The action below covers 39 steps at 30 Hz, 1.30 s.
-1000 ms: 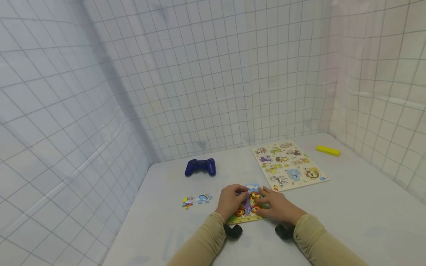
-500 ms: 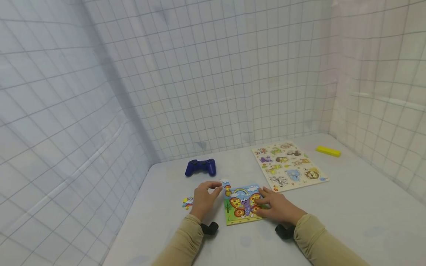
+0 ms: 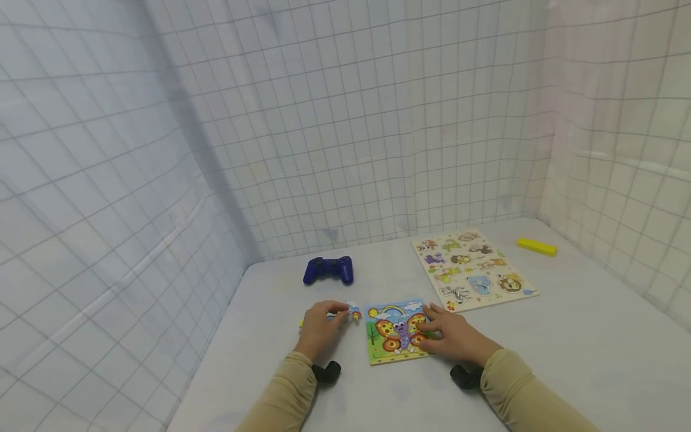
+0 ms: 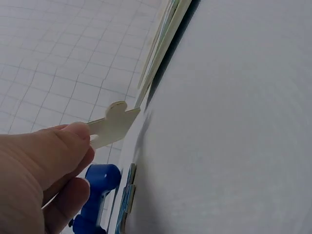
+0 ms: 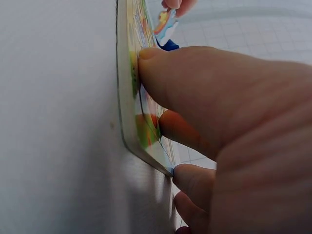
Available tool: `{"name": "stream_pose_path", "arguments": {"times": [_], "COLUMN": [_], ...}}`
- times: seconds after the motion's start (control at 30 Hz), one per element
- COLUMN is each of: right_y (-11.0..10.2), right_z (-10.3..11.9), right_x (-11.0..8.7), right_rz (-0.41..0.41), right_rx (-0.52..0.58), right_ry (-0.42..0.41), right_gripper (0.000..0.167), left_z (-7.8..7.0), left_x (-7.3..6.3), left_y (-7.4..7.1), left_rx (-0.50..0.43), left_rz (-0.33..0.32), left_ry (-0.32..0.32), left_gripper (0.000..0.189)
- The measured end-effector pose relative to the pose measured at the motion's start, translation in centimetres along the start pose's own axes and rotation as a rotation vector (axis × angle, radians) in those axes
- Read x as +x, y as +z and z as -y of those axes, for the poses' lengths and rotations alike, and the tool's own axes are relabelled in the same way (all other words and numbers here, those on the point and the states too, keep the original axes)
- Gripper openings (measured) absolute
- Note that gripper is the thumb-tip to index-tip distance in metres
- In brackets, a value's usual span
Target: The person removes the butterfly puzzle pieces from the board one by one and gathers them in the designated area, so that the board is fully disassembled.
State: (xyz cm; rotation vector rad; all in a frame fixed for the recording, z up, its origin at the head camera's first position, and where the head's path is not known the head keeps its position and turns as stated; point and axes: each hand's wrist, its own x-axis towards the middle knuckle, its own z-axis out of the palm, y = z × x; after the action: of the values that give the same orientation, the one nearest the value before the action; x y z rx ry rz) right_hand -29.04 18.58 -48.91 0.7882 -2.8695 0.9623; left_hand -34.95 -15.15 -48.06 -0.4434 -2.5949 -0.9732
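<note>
My left hand (image 3: 317,329) pinches a jigsaw piece (image 3: 354,311) between thumb and fingers, left of the butterfly puzzle board (image 3: 380,354). In the left wrist view the piece's pale, plain back (image 4: 113,127) faces the camera, tilted above the table. My right hand (image 3: 457,336) rests on the right side of the board, its thumb on the picture and other fingers at the edge, as the right wrist view shows. The butterfly picture lies flat with a rainbow across its top. Loose jigsaw pieces (image 4: 126,200) lie on the table, mostly hidden behind my left hand in the head view.
A blue game controller (image 3: 329,270) lies behind my left hand. The larger animal puzzle board (image 3: 464,277) is at the back right, with a yellow block (image 3: 537,246) beyond it. White grid-patterned sheets (image 3: 345,150) enclose the table's back and sides.
My left hand has moved left off the butterfly board, carrying a jigsaw piece, and uncovered the picture's left side. My right hand has stayed at the board's right side.
</note>
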Motion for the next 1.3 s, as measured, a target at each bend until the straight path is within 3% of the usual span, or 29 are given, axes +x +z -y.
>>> {"name": "stream_pose_path", "arguments": {"times": [0.27, 0.5, 0.97, 1.07, 1.23, 1.3], "right_y": [0.0, -0.1, -0.3, -0.4, -0.7, -0.7], "right_z": [0.0, 0.0, -0.3, -0.4, -0.1, 0.0], "right_x": [0.1, 0.1, -0.1, -0.2, -0.3, -0.4], "right_rz": [-0.010, -0.006, 0.010, 0.011, 0.008, -0.007], "right_rx": [-0.009, -0.029, -0.009, -0.006, -0.006, -0.017], "right_ry": [0.005, 0.000, 0.022, 0.034, 0.033, 0.027], "right_gripper": [0.054, 0.053, 0.054, 0.054, 0.053, 0.054], "left_z": [0.2, 1.0, 0.6, -0.4, -2.9, -3.7], "left_x": [0.1, 0.1, -0.2, -0.5, -1.4, -1.7], "left_y": [-0.1, 0.3, 0.5, 0.6, 1.2, 1.4], "left_rx": [0.025, 0.089, 0.121, 0.110, 0.128, 0.151], "left_rz": [0.078, 0.070, 0.074, 0.132, 0.302, 0.348], "left_ry": [0.021, 0.098, 0.103, 0.151, 0.243, 0.248], "left_gripper": [0.010, 0.009, 0.009, 0.013, 0.026, 0.036]}}
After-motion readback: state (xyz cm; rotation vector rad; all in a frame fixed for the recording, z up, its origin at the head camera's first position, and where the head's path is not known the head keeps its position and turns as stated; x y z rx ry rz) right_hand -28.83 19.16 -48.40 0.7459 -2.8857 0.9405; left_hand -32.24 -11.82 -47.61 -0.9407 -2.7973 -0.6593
